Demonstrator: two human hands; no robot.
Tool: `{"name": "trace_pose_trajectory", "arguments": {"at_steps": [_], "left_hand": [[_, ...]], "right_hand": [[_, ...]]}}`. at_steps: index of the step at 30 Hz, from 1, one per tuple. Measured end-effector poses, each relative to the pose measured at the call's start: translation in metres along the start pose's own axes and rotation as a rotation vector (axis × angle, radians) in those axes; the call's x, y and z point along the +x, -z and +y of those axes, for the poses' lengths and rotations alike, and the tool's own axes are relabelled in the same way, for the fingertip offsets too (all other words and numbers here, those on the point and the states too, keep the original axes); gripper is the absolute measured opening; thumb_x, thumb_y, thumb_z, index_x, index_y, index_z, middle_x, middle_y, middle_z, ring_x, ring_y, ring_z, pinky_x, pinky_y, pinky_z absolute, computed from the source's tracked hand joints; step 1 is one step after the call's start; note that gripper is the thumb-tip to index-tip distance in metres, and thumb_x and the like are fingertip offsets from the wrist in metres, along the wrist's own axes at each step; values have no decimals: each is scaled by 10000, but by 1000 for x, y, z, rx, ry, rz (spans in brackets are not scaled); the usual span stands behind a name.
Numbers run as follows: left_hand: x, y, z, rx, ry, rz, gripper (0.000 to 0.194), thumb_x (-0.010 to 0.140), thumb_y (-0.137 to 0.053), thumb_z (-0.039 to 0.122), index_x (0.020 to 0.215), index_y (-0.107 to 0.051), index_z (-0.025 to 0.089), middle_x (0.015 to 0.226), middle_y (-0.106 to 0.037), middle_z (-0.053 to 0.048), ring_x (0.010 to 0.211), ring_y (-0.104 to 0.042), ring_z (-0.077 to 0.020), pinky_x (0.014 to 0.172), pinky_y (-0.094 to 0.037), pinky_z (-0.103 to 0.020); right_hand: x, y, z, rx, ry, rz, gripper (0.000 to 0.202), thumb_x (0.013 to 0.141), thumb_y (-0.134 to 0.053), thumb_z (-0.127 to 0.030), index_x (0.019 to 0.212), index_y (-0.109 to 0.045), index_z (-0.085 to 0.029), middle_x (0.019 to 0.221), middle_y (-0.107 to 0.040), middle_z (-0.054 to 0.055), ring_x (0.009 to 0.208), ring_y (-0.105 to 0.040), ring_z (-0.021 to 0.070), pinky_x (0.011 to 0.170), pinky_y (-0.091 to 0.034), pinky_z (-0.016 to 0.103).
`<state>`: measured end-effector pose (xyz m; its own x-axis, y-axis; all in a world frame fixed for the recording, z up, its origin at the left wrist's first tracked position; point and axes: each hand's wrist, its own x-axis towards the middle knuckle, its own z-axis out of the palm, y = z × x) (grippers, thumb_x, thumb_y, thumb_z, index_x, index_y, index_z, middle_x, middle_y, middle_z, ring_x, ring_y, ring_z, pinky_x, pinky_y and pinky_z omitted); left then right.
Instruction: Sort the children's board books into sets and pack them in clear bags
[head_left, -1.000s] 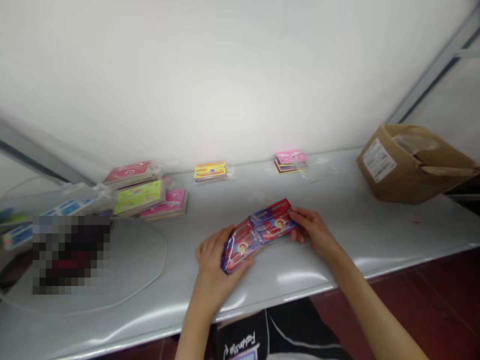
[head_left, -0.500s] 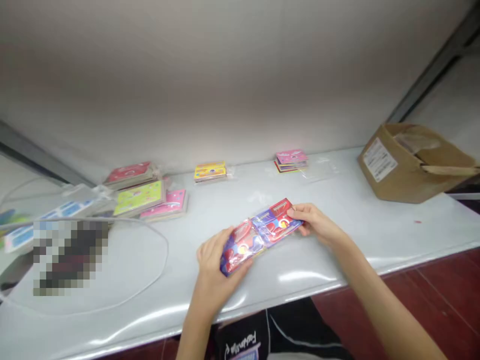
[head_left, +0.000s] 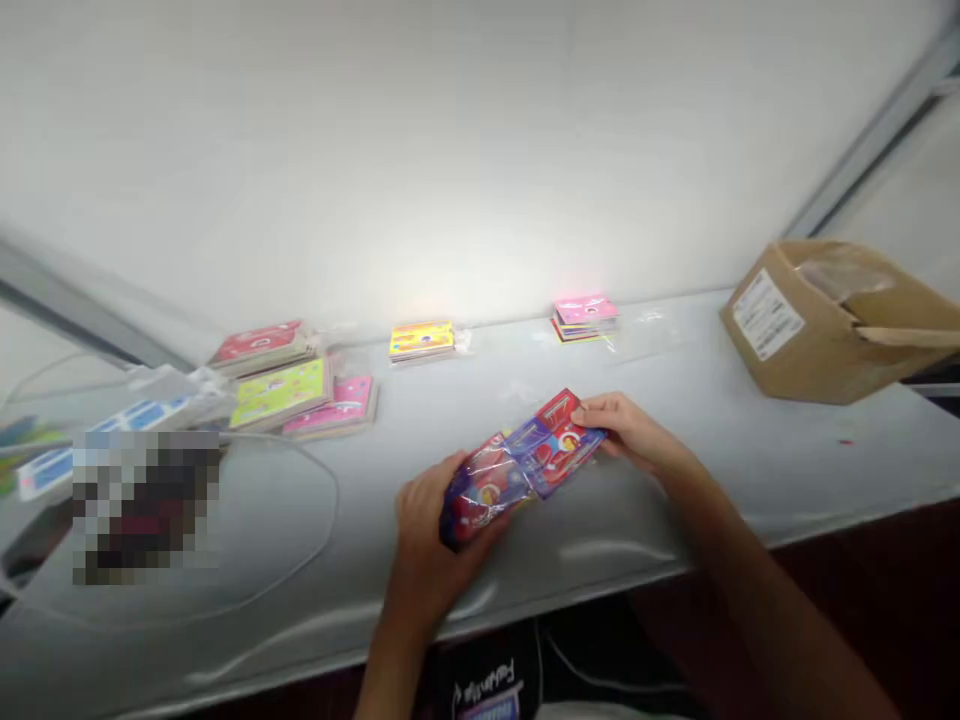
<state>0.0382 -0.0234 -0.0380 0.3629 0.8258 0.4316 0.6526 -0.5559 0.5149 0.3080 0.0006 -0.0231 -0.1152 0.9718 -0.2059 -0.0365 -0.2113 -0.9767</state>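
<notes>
My left hand (head_left: 431, 525) is wrapped round the near end of a clear plastic sleeve (head_left: 491, 488) with red-and-blue printed cards inside. At the sleeve's far end, my right hand (head_left: 626, 430) pinches a red-and-blue card (head_left: 553, 445) between thumb and fingers. The card stands partly out of the sleeve's mouth, tilted up to the right. Whether it is one card or a thin stack, I cannot tell. Both hands are above the white table (head_left: 360, 560).
Along the wall lie a yellow card stack (head_left: 421, 340) and a pink-topped stack (head_left: 586, 312). At left are red (head_left: 259, 345), green (head_left: 281, 392) and pink (head_left: 346, 405) stacks, beside a white cable (head_left: 330, 520). An open cardboard box (head_left: 817, 340) stands at right.
The wall looks brighter and the foreground darker. My right hand has shifted very slightly up and left with the card; the left hand keeps its hold on the sleeve.
</notes>
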Motion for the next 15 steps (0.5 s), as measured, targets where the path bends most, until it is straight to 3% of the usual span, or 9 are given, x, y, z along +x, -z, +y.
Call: {"name": "trace_pose_trajectory", "arguments": {"at_steps": [4, 10, 15], "left_hand": [[1, 1, 1, 0, -1, -4, 619, 741, -680, 370, 1276, -395, 247, 1196, -575, -84, 1071, -536, -247, 916, -419, -423], [1, 0, -2, 40, -3, -24, 630, 743, -670, 379, 1289, -384, 246, 1208, -568, -102, 1083, -527, -270, 919, -404, -453], [0, -2, -4, 48, 2, -15, 648, 738, -674, 388, 1294, -381, 231, 1220, -560, -113, 1088, -522, -276, 919, -407, -459]], "right_hand": [[2, -3, 0, -8, 5, -57, 350, 718, -640, -457, 575, -542, -153, 382, -392, -73, 345, -275, 43, 385, -151, 222], [4, -25, 4, -149, 17, -196, 456, 778, -539, -565, 579, -553, -155, 423, -394, -59, 389, -326, 61, 403, -219, 215], [2, -26, 4, -157, 81, -136, 484, 797, -507, -571, 539, -534, -162, 457, -379, -48, 431, -328, 70, 425, -233, 221]]}}
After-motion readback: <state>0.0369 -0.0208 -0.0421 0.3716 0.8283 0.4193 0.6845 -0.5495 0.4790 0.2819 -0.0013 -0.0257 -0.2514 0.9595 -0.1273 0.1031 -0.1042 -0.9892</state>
